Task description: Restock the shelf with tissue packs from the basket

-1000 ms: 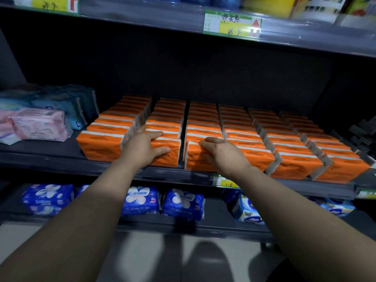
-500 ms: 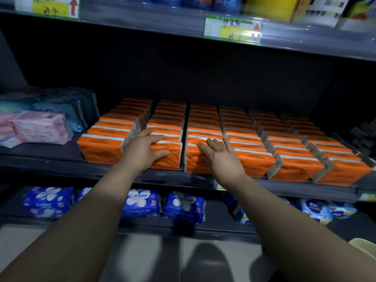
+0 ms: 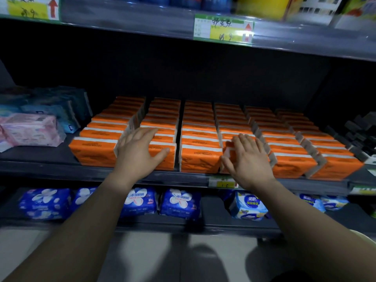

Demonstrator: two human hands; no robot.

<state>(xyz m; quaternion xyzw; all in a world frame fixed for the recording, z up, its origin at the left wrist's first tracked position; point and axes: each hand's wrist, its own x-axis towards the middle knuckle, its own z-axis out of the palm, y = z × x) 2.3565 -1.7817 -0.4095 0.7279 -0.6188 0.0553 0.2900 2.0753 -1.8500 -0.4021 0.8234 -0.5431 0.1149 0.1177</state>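
The orange tissue packs [image 3: 200, 159] are standing in six tight rows on the middle shelf [image 3: 50, 167], just above the yellow price tag [image 3: 223, 183] clipped to its front edge. The person is holding both arms out to the front packs. Up and left of the tag, the left hand [image 3: 136, 153] is lying flat across the front pack of the second row, fingers straight and relaxed, thumb stretching along the pack's top front edge, gripping nothing. Directly above the tag, the right hand [image 3: 249, 161] is spreading loose, straight fingers over the front pack of the fourth row. Blur is hiding whether it is actually touching. Far left of the tag a pink pack [image 3: 30, 129] is sitting on the same shelf. Below the tag, blue packs [image 3: 180, 202] are lying on the lower shelf [image 3: 211, 210].
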